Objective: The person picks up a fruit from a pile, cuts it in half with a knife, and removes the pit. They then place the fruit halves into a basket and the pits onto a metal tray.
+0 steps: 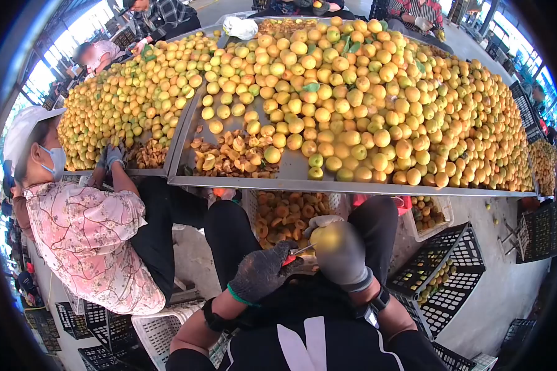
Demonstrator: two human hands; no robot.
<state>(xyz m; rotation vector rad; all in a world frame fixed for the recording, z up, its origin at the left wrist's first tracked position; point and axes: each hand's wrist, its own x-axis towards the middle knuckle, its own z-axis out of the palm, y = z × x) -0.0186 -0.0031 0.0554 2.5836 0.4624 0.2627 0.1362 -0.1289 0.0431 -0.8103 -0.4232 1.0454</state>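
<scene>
My left hand, in a dark glove with a green cuff, is closed round the red handle of a small knife. The blade points right, toward my right hand. That hand wears a grey glove, is partly smeared by motion, and holds a yellow fruit near the blade tip. Both hands are above my lap. Just beyond them, below the table edge, a crate holds cut fruit halves.
A metal table heaped with yellow-orange fruit spans the front. A masked co-worker sits close at left; other people are across the table. Black crates stand at right, a white basket at lower left.
</scene>
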